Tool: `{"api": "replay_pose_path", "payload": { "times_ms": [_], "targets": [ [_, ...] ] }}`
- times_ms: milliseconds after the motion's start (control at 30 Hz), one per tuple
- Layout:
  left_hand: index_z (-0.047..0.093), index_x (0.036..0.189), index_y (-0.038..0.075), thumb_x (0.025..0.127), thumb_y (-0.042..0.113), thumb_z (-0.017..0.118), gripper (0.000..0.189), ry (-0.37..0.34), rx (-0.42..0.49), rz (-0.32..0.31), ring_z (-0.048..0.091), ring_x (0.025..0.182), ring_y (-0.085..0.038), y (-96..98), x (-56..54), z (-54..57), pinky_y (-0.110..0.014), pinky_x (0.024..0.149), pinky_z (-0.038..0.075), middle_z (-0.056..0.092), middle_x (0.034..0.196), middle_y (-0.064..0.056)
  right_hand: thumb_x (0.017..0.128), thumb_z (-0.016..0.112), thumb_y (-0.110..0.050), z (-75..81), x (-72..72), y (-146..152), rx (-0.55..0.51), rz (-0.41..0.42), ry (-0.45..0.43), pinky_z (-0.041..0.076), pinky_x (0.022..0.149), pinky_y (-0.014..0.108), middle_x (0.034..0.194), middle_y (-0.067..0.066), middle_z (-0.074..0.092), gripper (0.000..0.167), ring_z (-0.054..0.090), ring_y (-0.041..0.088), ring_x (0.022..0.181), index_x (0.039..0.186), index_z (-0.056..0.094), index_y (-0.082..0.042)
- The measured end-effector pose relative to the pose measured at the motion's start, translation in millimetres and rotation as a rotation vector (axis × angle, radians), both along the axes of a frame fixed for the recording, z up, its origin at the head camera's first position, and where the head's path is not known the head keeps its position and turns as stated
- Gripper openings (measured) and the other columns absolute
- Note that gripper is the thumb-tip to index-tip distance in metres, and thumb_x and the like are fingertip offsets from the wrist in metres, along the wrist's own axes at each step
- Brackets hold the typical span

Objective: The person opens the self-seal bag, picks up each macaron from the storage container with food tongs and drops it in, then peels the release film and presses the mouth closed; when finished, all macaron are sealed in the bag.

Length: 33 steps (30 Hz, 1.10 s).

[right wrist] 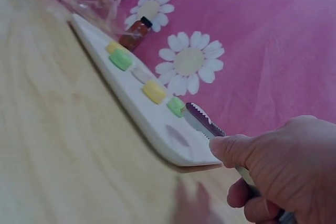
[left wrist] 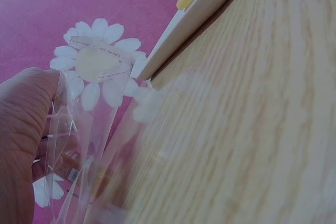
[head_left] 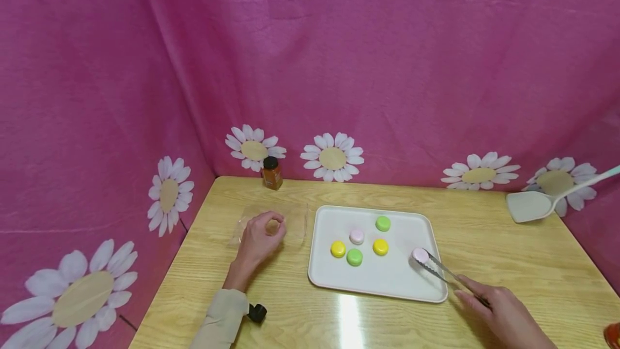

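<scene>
My left hand [head_left: 261,238] pinches the edge of a clear plastic bag [left wrist: 97,129] with thumb and forefinger, left of the tray; other fingers show through the film in the left wrist view. With my right hand [head_left: 504,308] I grip metal tongs [head_left: 457,278], whose toothed tips lie on either side of a pale lilac macaron [head_left: 420,255] at the right part of the white tray [head_left: 339,280]. Further left on this tray sit two yellow macarons [head_left: 380,246], two green macarons [head_left: 354,257] and another lilac macaron [head_left: 357,237].
A jar with a black lid [head_left: 272,174] stands at the back of the wooden table [head_left: 290,306]. At the right back is a white spatula [head_left: 530,205]. A red object [head_left: 612,335] shows at the right edge. Pink cloth with daisies [head_left: 339,96] hangs behind and at the left.
</scene>
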<state>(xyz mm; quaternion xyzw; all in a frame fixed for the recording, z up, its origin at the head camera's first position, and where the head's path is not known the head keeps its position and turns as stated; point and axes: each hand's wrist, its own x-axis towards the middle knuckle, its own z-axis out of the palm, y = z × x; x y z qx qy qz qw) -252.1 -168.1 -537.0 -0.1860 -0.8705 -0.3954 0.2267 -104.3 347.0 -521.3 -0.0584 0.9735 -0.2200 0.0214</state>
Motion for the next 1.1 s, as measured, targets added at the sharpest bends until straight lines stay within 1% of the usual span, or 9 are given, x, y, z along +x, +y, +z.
{"api": "replay_pose_path", "payload": {
  "times_ms": [133,200,300,367,433,667,767,900,1100],
  "targets": [
    [0.077,0.097,0.005,0.090,0.009,0.076,0.008,-0.002,0.017,-0.020,0.074,0.092,-0.026,-0.6,-1.0,-2.0,-0.047,0.082,0.060,0.078,0.099,-0.005,0.104,0.062,-0.045,8.7,-7.9,3,-0.034,-0.020,-0.007,0.051,0.069,0.027,0.110,0.005,0.076,0.053,0.061,0.011,0.088,0.138,0.068,-0.006],
    [0.077,0.097,0.004,0.090,0.008,0.076,0.008,-0.006,0.026,-0.030,0.073,0.093,-0.026,-1.1,-1.4,-3.0,-0.048,0.083,0.060,0.077,0.099,-0.006,0.104,0.065,-0.039,10.5,-13.5,4,-0.044,-0.001,0.058,0.050,0.066,0.027,0.094,0.004,0.075,0.048,0.060,0.008,0.081,0.136,0.069,-0.003],
    [0.077,0.098,0.003,0.090,0.007,0.075,0.009,-0.018,0.037,-0.042,0.073,0.090,-0.026,-1.5,-1.7,-3.9,-0.048,0.081,0.061,0.078,0.100,-0.007,0.100,0.071,-0.026,12.2,-23.5,4,-0.052,0.041,0.182,0.038,0.058,0.024,0.068,-0.011,0.052,0.041,0.045,0.002,0.065,0.130,0.071,0.002],
    [0.077,0.099,0.003,0.090,0.007,0.076,0.010,-0.023,0.040,-0.046,0.073,0.088,-0.026,-1.4,-1.5,-3.8,-0.047,0.079,0.061,0.078,0.101,-0.007,0.097,0.075,-0.019,12.9,-30.2,4,-0.060,0.076,0.273,0.033,0.054,0.023,0.063,-0.017,0.035,0.037,0.035,-0.001,0.058,0.128,0.072,0.002],
    [0.077,0.098,0.004,0.089,0.007,0.076,0.010,-0.023,0.041,-0.047,0.073,0.086,-0.026,-1.2,-1.4,-3.4,-0.047,0.077,0.061,0.078,0.101,-0.007,0.097,0.075,-0.018,15.2,-37.0,2,-0.078,0.099,0.311,0.030,0.051,0.023,0.063,-0.019,0.031,0.037,0.030,-0.003,0.056,0.127,0.072,0.002],
    [0.077,0.099,0.003,0.089,0.007,0.078,0.011,0.001,0.024,-0.046,0.074,0.094,-0.023,-0.3,-1.3,-3.2,-0.046,0.083,0.061,0.079,0.101,-0.007,0.096,0.076,-0.017,26.6,-59.8,-14,-0.094,0.174,0.362,0.036,0.054,0.023,0.060,-0.020,0.037,0.037,0.035,-0.003,0.057,0.127,0.073,0.001],
    [0.078,0.099,0.004,0.089,0.008,0.078,0.011,-0.008,0.011,-0.038,0.074,0.096,-0.022,-1.1,1.4,-4.0,-0.045,0.086,0.061,0.079,0.101,-0.005,0.096,0.076,-0.018,28.5,-66.6,-26,-0.113,0.197,0.327,0.037,0.056,0.023,0.060,-0.020,0.039,0.038,0.037,-0.003,0.058,0.128,0.072,0.002],
    [0.079,0.098,0.004,0.088,0.009,0.079,0.010,-0.010,-0.007,-0.028,0.075,0.096,-0.021,-1.7,4.7,-5.8,-0.044,0.087,0.061,0.079,0.100,-0.003,0.097,0.075,-0.022,29.2,-75.6,-47,-0.146,0.230,0.277,0.033,0.052,0.021,0.061,-0.018,0.033,0.039,0.031,-0.003,0.056,0.129,0.072,0.000],
    [0.078,0.099,0.004,0.089,0.007,0.078,0.010,0.016,-0.019,-0.041,0.075,0.098,-0.024,1.3,0.9,-3.3,-0.045,0.091,0.059,0.079,0.100,-0.006,0.095,0.077,-0.021,30.5,-97.9,-81,-0.154,0.347,0.328,0.031,0.053,0.020,0.062,-0.021,0.030,0.037,0.029,-0.005,0.056,0.129,0.074,-0.005]
  ]
}}
